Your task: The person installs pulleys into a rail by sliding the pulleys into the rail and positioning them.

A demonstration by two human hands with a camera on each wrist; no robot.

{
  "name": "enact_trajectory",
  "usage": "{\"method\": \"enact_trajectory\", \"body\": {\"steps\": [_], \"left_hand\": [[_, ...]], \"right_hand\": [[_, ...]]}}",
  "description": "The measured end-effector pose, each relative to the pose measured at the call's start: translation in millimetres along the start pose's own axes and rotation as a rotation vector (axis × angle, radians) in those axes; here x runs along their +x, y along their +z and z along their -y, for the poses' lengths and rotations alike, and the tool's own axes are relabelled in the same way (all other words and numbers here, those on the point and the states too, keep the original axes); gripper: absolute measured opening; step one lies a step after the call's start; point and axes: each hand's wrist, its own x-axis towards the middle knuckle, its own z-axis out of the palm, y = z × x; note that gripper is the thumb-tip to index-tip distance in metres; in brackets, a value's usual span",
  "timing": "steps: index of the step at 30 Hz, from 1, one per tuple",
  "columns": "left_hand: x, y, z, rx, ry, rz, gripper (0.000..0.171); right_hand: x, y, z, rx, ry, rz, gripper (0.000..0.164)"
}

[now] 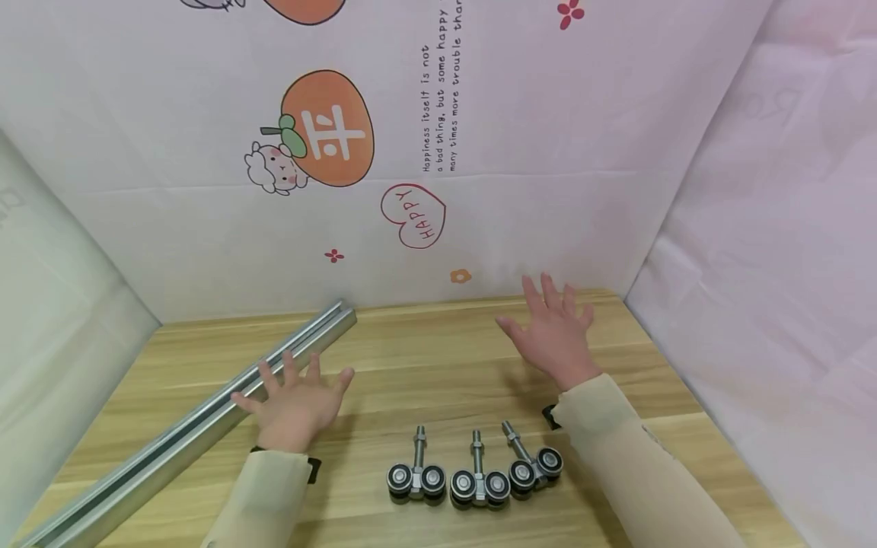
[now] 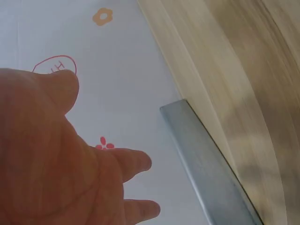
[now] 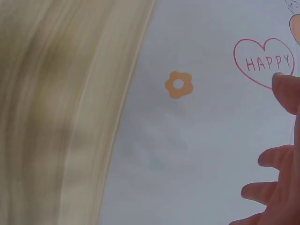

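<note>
My left hand (image 1: 298,411) hovers with spread fingers over the front side of a long metal rail (image 1: 205,415), holding nothing. The rail is a silver slotted channel lying diagonally on the wooden table; its far end also shows in the left wrist view. Over the back right of the table, my right hand (image 1: 553,339) is spread and holds nothing. Between the forearms lie three roller trolleys, each with black-rimmed wheels and a threaded bolt: a left one (image 1: 416,476), a middle one (image 1: 479,481) and a right one (image 1: 534,466), its bolt tilted to the left.
The wooden table (image 1: 425,365) meets a white printed cloth (image 1: 514,221) along its back edge. More white cloth hangs at the left side (image 1: 62,304) and right side (image 1: 767,289). A black wrist strap is on each arm.
</note>
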Motion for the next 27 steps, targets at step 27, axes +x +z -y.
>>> {"method": "enact_trajectory", "body": {"steps": [27], "left_hand": [[-47.6, -20.7, 141.8, -0.147, -0.171, 0.079, 0.108]], "right_hand": [[38.3, 34.7, 97.4, -0.036, -0.242, 0.016, 0.089]]}}
